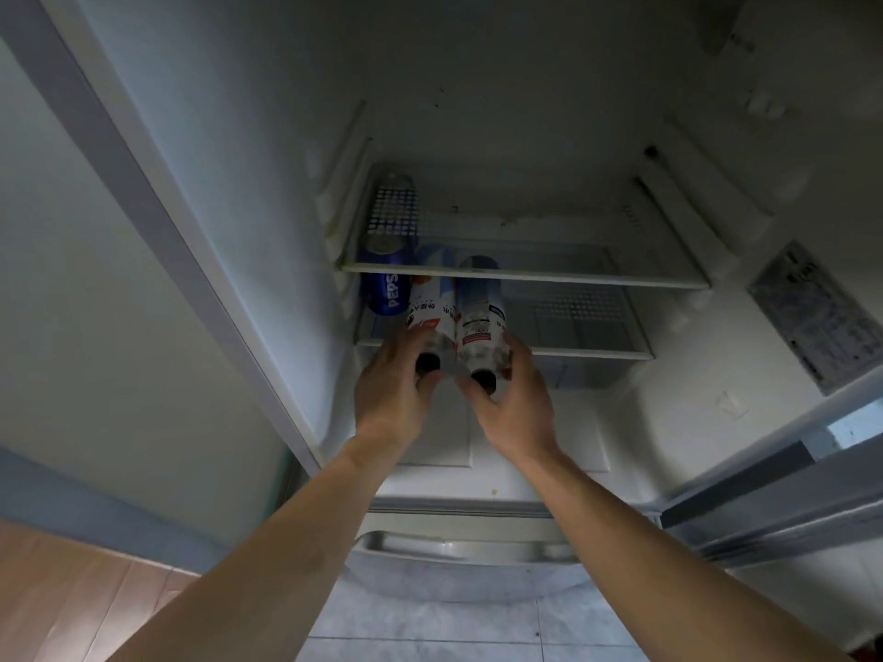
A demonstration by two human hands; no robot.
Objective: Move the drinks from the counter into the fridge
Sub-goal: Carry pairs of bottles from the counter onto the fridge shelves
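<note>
Fridge (525,150) open. Left hand (389,389) fingers curl round left bottle (430,312); right hand (518,403) fingers curl round right bottle (480,322). Bottles touching on lower shelf (597,351). Can (382,284) at bottles' 9 o'clock, against left bottle.

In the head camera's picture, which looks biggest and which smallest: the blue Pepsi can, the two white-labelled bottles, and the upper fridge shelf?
1. Upper fridge shelf, plainly the largest.
2. The two bottles, left bottle and right bottle: they look alike, so no ranking between them.
3. Pepsi can, though the shelf edge and left bottle partly cover it.
</note>
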